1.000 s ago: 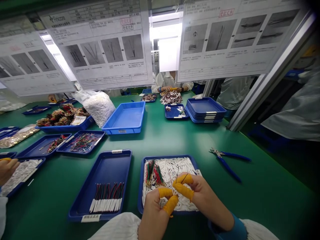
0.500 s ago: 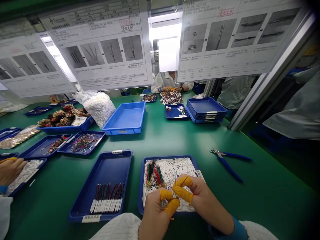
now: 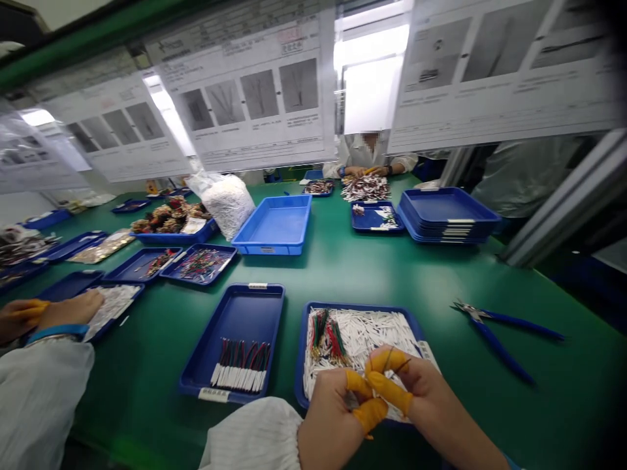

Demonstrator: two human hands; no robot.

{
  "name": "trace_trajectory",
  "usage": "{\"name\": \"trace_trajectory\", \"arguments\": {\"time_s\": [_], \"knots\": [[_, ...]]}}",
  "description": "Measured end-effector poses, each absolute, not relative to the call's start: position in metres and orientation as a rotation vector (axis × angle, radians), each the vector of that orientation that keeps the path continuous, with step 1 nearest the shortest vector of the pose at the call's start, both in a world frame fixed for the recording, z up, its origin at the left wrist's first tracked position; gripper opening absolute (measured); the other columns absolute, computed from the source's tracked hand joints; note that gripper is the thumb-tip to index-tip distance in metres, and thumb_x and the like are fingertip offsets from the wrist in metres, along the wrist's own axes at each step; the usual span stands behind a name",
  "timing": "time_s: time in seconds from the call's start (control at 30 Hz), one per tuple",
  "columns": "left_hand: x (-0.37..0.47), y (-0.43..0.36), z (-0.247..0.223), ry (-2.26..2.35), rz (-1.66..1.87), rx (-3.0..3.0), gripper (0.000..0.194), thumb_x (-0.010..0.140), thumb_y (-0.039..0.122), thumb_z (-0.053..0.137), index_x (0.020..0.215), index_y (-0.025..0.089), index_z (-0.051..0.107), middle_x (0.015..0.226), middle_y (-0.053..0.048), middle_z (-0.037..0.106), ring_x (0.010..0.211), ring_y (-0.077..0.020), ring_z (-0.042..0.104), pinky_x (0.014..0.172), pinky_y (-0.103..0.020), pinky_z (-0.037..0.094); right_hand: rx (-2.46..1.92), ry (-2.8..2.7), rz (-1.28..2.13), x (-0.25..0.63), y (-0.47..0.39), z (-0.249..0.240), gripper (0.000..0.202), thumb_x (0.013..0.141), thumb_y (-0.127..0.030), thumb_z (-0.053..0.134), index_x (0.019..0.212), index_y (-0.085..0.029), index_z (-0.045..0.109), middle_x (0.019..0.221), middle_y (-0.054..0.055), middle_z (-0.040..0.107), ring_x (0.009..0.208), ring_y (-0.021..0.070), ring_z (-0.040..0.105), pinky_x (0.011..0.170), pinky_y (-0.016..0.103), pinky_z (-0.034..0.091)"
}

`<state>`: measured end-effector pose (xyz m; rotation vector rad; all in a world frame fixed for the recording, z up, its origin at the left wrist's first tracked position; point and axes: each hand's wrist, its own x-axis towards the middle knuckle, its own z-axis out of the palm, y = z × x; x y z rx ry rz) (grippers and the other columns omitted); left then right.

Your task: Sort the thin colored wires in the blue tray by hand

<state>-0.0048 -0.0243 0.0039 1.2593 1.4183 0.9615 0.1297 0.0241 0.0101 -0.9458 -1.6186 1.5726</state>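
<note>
My left hand (image 3: 343, 408), in yellow finger covers, is closed in a pinch just over the front of a tray of white sleeves (image 3: 379, 329). Against it, my right hand (image 3: 409, 388) pinches as well, with thin dark wires (image 3: 389, 358) showing between its covered fingers. The point where the fingertips meet is partly hidden. A bundle of red, green and black wires (image 3: 328, 339) lies on the sleeves at the tray's left. To the left, a blue tray (image 3: 252, 310) holds a row of wires with white sleeves (image 3: 241, 365).
Blue-handled pliers (image 3: 504, 336) lie open at the right. Stacked blue trays (image 3: 448, 209) and a light blue bin (image 3: 274, 225) stand farther back. A co-worker's hands (image 3: 59, 313) are at the far left; another person (image 3: 369, 156) sits across. Printed sheets hang above.
The view has swung left, so the trays and pliers appear farther right. Both hands keep their pinch over the tray. More of the co-worker's arm at the left shows.
</note>
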Motion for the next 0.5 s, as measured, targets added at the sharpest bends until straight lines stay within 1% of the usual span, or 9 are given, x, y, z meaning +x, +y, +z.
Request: {"name": "trace_trajectory", "arguments": {"time_s": [0.1, 0.17, 0.27, 0.33, 0.4, 0.5], "knots": [[-0.005, -0.025, 0.002, 1.39, 0.981, 1.226, 0.013, 0.063, 0.023, 0.069, 0.07, 0.012, 0.068, 0.061, -0.001, 0.059, 0.053, -0.0105, 0.047, 0.048, -0.019, 0.038, -1.007, -1.619, 1.613, 0.13, 0.023, 0.008, 0.009, 0.066, -0.022, 0.065, 0.074, -0.021, 0.064, 0.075, 0.004, 0.066, 0.071, 0.0224, 0.062, 0.066, 0.032, 0.051], [-0.006, -0.025, 0.003, 1.371, 0.987, 1.283, 0.011, 0.065, 0.023, 0.067, 0.068, 0.013, 0.069, 0.056, 0.001, 0.056, 0.05, -0.0094, 0.045, 0.046, -0.018, 0.036, -1.038, -1.635, 1.596, 0.13, 0.022, 0.007, 0.011, 0.062, -0.02, 0.065, 0.072, -0.023, 0.066, 0.075, 0.004, 0.068, 0.07, 0.0236, 0.064, 0.065, 0.032, 0.053], [-0.009, -0.025, 0.004, 1.391, 0.988, 1.463, 0.015, 0.071, 0.026, 0.062, 0.067, 0.014, 0.07, 0.053, 0.001, 0.054, 0.047, -0.009, 0.043, 0.044, -0.018, 0.034, -1.104, -1.617, 1.504, 0.132, 0.022, 0.004, 0.017, 0.057, -0.018, 0.063, 0.073, -0.024, 0.068, 0.076, 0.006, 0.07, 0.073, 0.0253, 0.065, 0.064, 0.031, 0.055], [-0.011, -0.025, 0.004, 1.425, 0.996, 1.643, 0.022, 0.076, 0.027, 0.056, 0.062, 0.015, 0.068, 0.052, 0.001, 0.053, 0.047, -0.0099, 0.044, 0.047, -0.019, 0.036, -1.112, -1.622, 1.441, 0.134, 0.023, 0.001, 0.022, 0.056, -0.018, 0.059, 0.075, -0.024, 0.069, 0.078, 0.006, 0.07, 0.074, 0.0256, 0.065, 0.062, 0.029, 0.055], [-0.013, -0.025, 0.002, 1.455, 1.006, 1.822, 0.028, 0.08, 0.026, 0.051, 0.058, 0.015, 0.064, 0.053, -0.001, 0.055, 0.051, -0.0118, 0.049, 0.054, -0.02, 0.039, -1.088, -1.673, 1.365, 0.137, 0.025, -0.003, 0.026, 0.058, -0.02, 0.055, 0.078, -0.025, 0.069, 0.08, 0.006, 0.07, 0.074, 0.0249, 0.065, 0.06, 0.028, 0.056], [-0.015, -0.026, -0.003, 1.494, 0.982, 1.981, 0.031, 0.083, 0.025, 0.045, 0.058, 0.016, 0.062, 0.055, -0.003, 0.06, 0.056, -0.0138, 0.053, 0.06, -0.022, 0.041, -1.072, -1.793, 1.195, 0.142, 0.028, -0.011, 0.029, 0.057, -0.019, 0.055, 0.082, -0.026, 0.068, 0.083, 0.005, 0.068, 0.076, 0.0244, 0.064, 0.061, 0.027, 0.055]]}}
